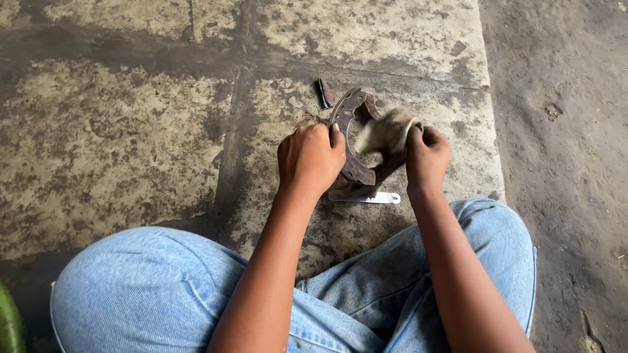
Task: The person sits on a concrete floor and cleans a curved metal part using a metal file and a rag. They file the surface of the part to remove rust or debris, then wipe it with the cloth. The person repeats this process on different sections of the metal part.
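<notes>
I sit on a stained concrete floor with my legs in blue jeans. My left hand (311, 157) grips a curved, rusty brown metal shoe-shaped part (350, 108) and holds it upright over the floor. My right hand (426, 157) presses a dirty beige cloth (386, 133) against the inside of the part's curve. The cloth looks blurred. The lower end of the part rests near the floor between my two hands.
A small flat silver metal strip (379, 198) lies on the floor just under the part. A short dark reddish piece (324, 93) lies beyond it. Bare grey ground (562, 131) runs along the right. A green object (9, 327) shows at the bottom left corner.
</notes>
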